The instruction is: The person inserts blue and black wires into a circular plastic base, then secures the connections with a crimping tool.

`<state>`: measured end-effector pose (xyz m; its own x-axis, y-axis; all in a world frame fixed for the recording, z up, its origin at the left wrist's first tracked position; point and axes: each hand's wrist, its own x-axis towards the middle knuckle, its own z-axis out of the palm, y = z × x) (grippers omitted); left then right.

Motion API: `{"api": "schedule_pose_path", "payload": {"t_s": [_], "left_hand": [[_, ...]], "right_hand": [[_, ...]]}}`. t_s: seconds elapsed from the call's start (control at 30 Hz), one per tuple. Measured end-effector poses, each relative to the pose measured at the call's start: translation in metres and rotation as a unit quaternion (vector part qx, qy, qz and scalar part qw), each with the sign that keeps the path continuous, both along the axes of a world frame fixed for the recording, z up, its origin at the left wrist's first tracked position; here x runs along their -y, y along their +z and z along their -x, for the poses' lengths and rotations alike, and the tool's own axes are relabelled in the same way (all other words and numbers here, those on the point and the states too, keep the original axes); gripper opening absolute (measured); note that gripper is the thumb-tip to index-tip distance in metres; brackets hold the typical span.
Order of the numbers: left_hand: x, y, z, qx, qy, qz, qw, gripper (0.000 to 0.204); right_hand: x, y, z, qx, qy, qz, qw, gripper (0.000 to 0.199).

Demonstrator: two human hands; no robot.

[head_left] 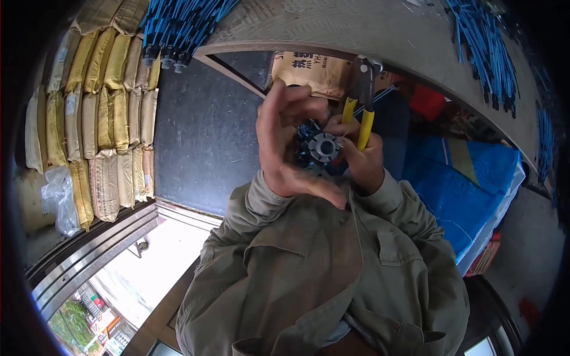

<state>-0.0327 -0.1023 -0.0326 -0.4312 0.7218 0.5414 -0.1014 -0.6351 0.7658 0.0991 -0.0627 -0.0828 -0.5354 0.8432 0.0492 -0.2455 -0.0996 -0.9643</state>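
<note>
My left hand (278,139) is curved around the side of a dark bundle with blue bits, its fingers and thumb spread apart and the thumb slightly blurred. At the near end of that bundle sits a grey notched ring (324,148) with a round hole. My right hand (365,161) is closed around end-cutting pincers with yellow handles (366,130); their metal head (368,65) points away from me. The right fingers also lie close against the ring and bundle. How firmly they grip it is hidden.
A grey table (356,26) curves across the far side, with bunches of blue and black rods (181,26) on it. Stacked paper sacks (107,113) line the left. Blue sheeting (469,190) covers something at my right. A printed brown sack (312,74) lies beneath the table edge.
</note>
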Motion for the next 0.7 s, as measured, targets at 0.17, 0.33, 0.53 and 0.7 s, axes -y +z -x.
{"api": "schedule_pose_path", "payload": {"t_s": [0.17, 0.33, 0.53, 0.7], "left_hand": [[0.007, -0.017, -0.017, -0.273, 0.070, 0.111, 0.953, 0.080], [0.015, -0.022, -0.022, -0.355, 0.027, 0.088, 0.930, 0.059], [0.020, -0.017, -0.005, -0.315, 0.027, 0.068, 0.946, 0.040], [0.047, -0.024, 0.059, -0.144, 0.028, 0.097, 0.984, 0.028]], "right_hand": [[0.005, -0.013, -0.023, -0.042, 0.012, 0.057, 0.997, 0.017], [0.013, -0.025, -0.026, -0.044, 0.029, 0.061, 0.997, 0.020], [0.014, -0.009, -0.007, 0.023, -0.053, -0.113, 0.992, 0.017], [-0.008, 0.012, -0.012, 0.137, -0.201, -0.394, 0.887, 0.026]]}}
